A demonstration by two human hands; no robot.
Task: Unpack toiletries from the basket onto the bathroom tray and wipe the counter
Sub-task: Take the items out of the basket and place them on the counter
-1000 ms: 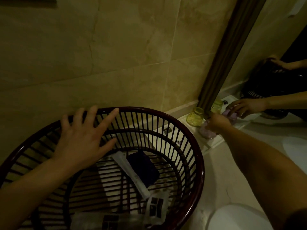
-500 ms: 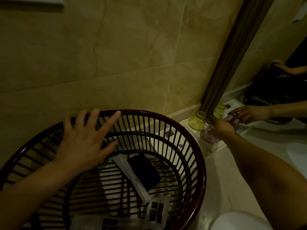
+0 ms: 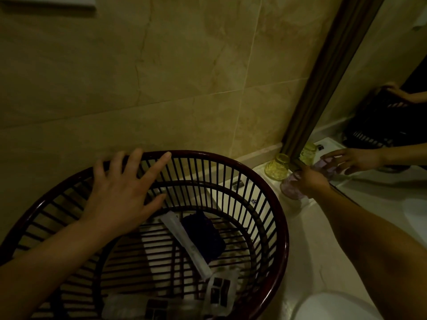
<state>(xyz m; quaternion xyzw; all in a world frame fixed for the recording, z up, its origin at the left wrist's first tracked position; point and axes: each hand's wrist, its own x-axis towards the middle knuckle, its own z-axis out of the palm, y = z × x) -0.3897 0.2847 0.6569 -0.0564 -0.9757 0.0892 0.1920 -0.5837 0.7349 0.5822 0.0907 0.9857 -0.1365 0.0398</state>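
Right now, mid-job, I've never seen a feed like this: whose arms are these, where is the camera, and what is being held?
No machine here: one camera worn on a person's head looks down at their bare hands. The left hand lies open, fingertips on the rim of a round dark-red slatted plastic basket, which holds a long white sachet, a dark blue item and clear packets with dark labels. The right hand grips a translucent purple cup beside a yellow glass cup on the white tray. The arms at far right are reflections in the dark-framed mirror.
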